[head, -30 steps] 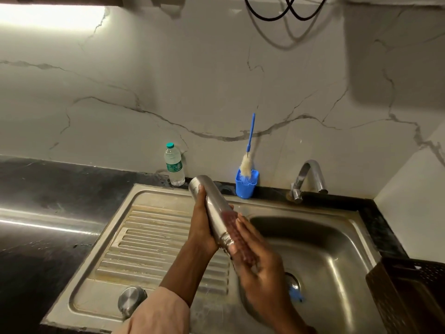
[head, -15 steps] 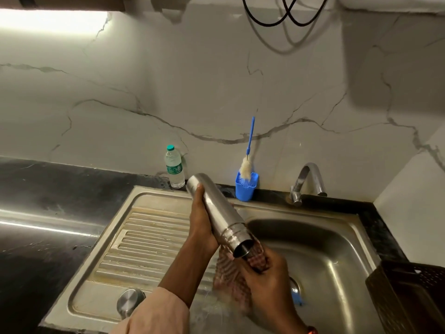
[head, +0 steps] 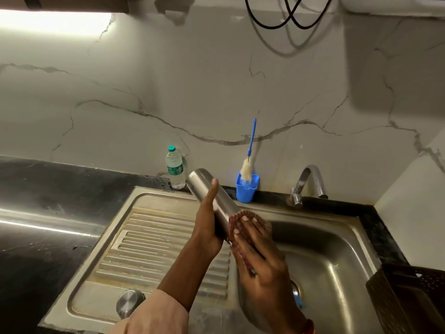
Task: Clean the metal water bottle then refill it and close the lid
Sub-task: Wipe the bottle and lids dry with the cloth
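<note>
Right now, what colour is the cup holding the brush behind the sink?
Blue; the cup shows best in the head view, the only one.

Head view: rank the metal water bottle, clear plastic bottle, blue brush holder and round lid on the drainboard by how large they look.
1. Metal water bottle, partly hidden
2. Clear plastic bottle
3. Blue brush holder and round lid look alike; the lid lies nearer the camera, so no ranking.

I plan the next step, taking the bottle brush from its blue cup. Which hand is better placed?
Right. The right hand lies nearer the brush and holds only a scrubber; the left hand grips the bottle.
</note>
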